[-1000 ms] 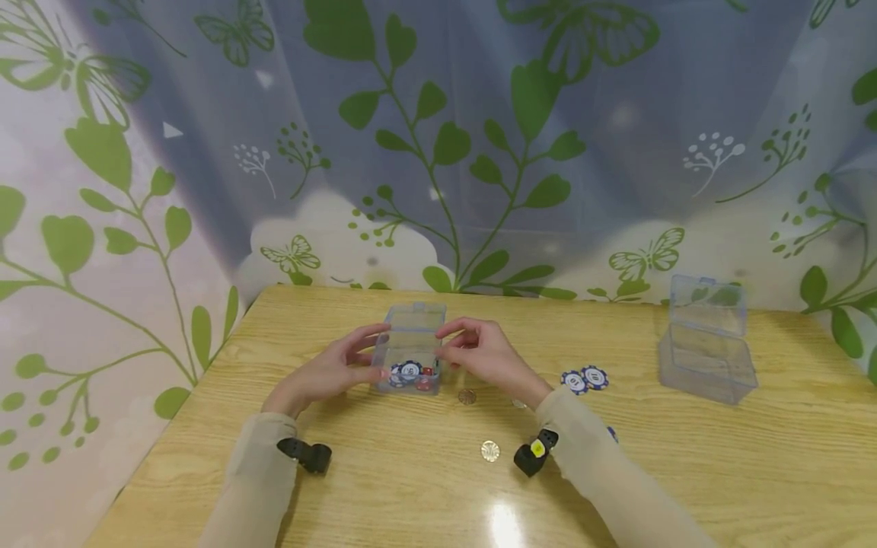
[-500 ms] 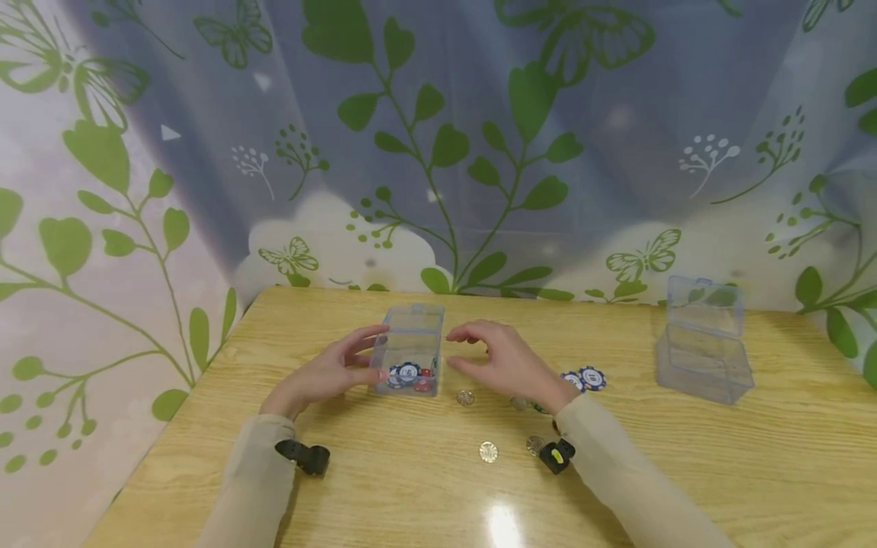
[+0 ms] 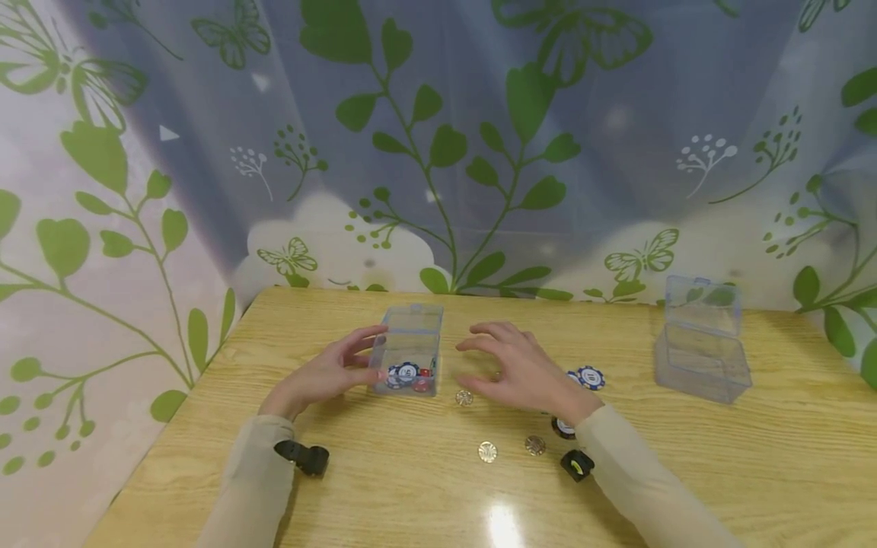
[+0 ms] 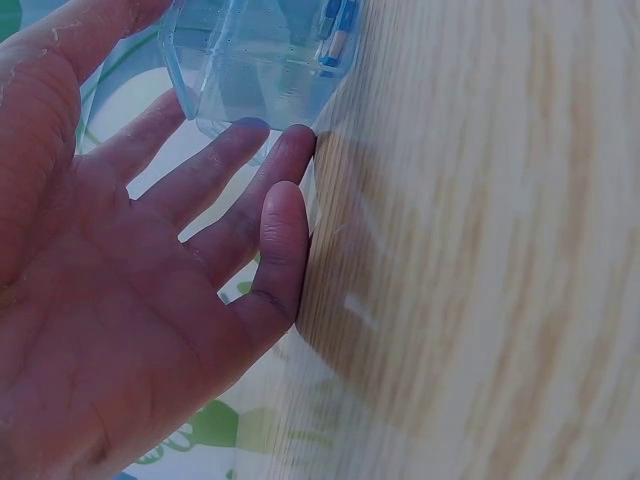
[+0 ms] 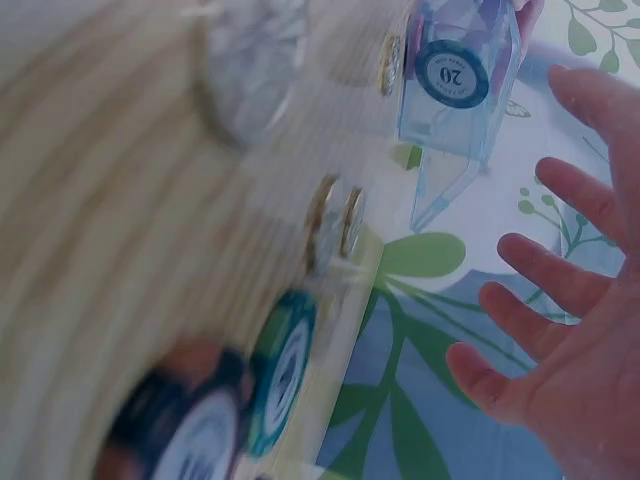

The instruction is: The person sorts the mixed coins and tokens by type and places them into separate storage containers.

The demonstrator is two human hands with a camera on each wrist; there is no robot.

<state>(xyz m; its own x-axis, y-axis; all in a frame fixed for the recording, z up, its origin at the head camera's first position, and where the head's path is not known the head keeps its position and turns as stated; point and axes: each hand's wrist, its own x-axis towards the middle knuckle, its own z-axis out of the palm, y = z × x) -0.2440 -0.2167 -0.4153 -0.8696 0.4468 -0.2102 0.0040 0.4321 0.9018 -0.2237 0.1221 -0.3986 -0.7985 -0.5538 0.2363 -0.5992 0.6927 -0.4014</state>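
Observation:
A small clear plastic box (image 3: 409, 344) stands open on the wooden table (image 3: 384, 487), with several poker chips (image 3: 407, 373) in its bottom. My left hand (image 3: 327, 373) is at the box's left side, its straight fingers (image 4: 262, 175) touching the near wall and the thumb by the rim. My right hand (image 3: 522, 371) hovers open just right of the box, fingers spread (image 5: 540, 270), holding nothing. In the right wrist view the box (image 5: 480, 110) shows a blue chip marked 20 (image 5: 452, 72).
Three metal coins (image 3: 464, 397) (image 3: 488, 452) (image 3: 535, 445) lie in front of the box. Blue chips (image 3: 591, 377) and a dark chip (image 3: 564, 428) lie by my right wrist. A second open clear box (image 3: 700, 346) stands at the far right. A leaf-print curtain (image 3: 438, 152) backs the table.
My right hand has left the box's right side, moved right and spread open, uncovering a coin and a dark chip. My left hand and the box have stayed put.

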